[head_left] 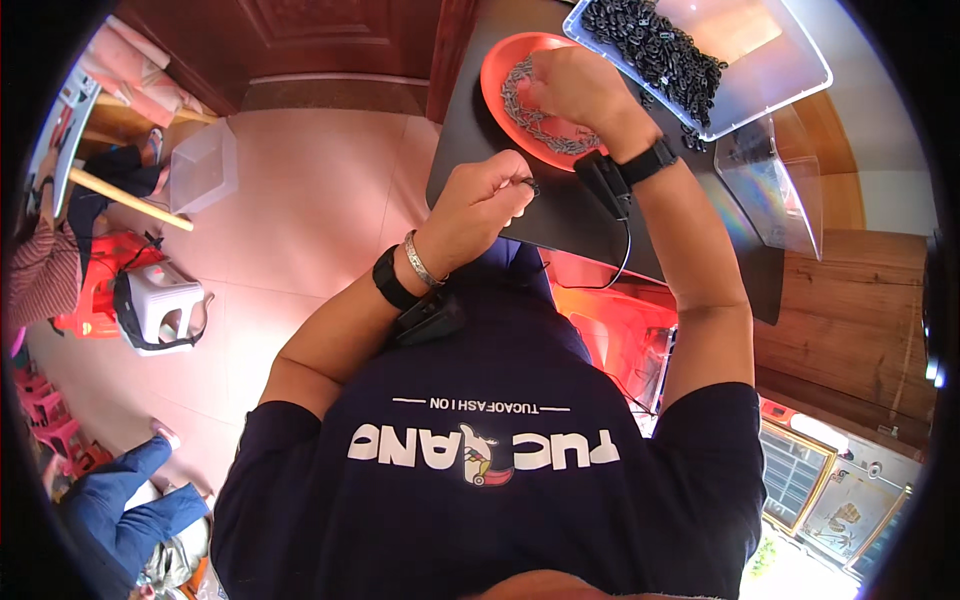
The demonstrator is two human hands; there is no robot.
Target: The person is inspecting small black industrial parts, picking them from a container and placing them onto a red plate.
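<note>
Left hand (472, 208): fingers closed on one small black part (532, 186), near the edge of the dark counter (462, 128). Right hand (585, 92): in the red dish (490, 82), at small grey pieces (568, 142); fingertips hidden, grip cannot be told. Clear tub (772, 88): just beside dish, holding heaped black parts (672, 52). Dark T-shirt (480, 545): white lettering (385, 446), upside down, with cartoon animal print (482, 455).

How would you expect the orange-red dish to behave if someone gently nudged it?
The orange-red dish would probably slide rather than tip, as it looks wide and shallow on the dark table. The small grey pieces would likely shift, since they lie loose inside.
</note>
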